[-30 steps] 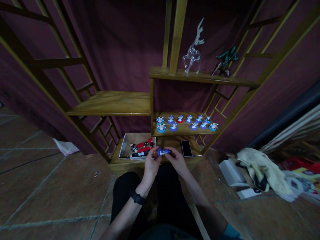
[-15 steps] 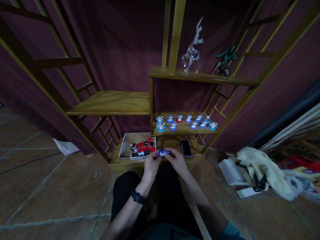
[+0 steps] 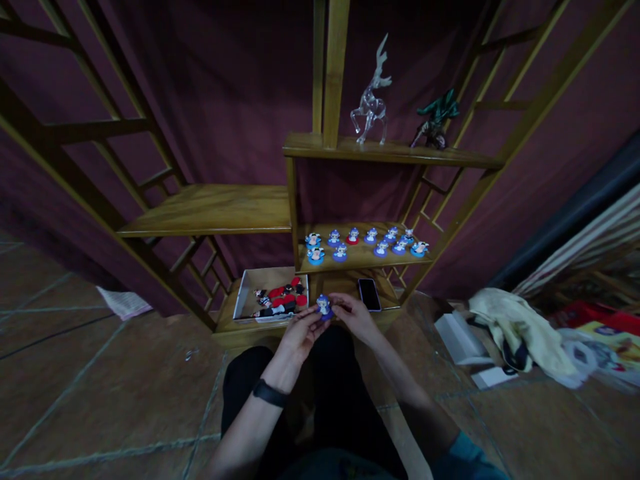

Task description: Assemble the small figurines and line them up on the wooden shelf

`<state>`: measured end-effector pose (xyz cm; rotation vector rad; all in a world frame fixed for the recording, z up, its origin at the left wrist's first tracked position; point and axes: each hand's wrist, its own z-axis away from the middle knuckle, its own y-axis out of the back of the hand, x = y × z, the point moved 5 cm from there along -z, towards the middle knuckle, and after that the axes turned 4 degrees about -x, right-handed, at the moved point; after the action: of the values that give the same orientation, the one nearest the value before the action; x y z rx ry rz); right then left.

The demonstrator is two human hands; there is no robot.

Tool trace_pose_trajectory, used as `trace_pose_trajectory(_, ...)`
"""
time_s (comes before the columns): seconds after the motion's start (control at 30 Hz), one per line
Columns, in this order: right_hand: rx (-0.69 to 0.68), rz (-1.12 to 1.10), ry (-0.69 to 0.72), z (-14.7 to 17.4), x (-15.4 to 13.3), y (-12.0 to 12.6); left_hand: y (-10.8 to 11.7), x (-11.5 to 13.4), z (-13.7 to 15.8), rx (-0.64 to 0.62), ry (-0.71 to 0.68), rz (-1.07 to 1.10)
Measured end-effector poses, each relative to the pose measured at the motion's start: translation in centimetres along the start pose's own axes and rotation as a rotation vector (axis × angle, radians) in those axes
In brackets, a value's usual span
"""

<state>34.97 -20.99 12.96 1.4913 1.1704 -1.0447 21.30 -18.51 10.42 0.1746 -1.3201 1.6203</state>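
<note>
A small purple-and-white figurine [image 3: 324, 306] on a round purple base stands upright between my hands, above my knees. My left hand [image 3: 301, 331] grips it by the base from the left. On its other side, my right hand [image 3: 354, 316] has its fingers curled against the figurine's edge. Just beyond, several similar figurines [image 3: 381, 249] on purple, blue and red bases stand in two rows on the middle shelf [image 3: 360, 253]. An open white box [image 3: 245, 293] left of my hands contains several red and black figures [image 3: 283, 297].
A phone [image 3: 369, 295] lies on the bottom shelf, right of my hands. A clear deer ornament [image 3: 371, 110] and a dark green figure [image 3: 438, 119] stand on the upper shelf. On the floor at right are white boxes [image 3: 460, 339], cream cloth [image 3: 520, 327] and plastic bags.
The figurine has turned from lying tilted to upright, facing me. My left hand now supports it lower down, and my view has shifted slightly to the right.
</note>
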Motion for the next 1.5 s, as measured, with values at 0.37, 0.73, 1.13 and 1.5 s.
trace_pose_trajectory(0.37, -0.046, 0.164, 0.105, -0.9, -2.7, 1.2, -1.2, 0.4, 0.1, 0.002, -0.124, -0.101)
trace_pose_trajectory(0.73, 0.02, 0.364, 0.174, 0.1, -4.4, 2.3, -2.9, -0.1, -0.4, -0.017, -0.214, -0.208)
trace_pose_trajectory(1.13, 0.131, 0.452, 0.152, -0.1, -5.4, 4.8, -5.7, -0.4, -1.5, -0.072, -0.296, -0.239)
trace_pose_trajectory(1.5, 0.08, 0.505, 0.141, -0.5, -5.2, 5.4, -5.9, -0.7, -1.1, -0.064, -0.245, -0.166)
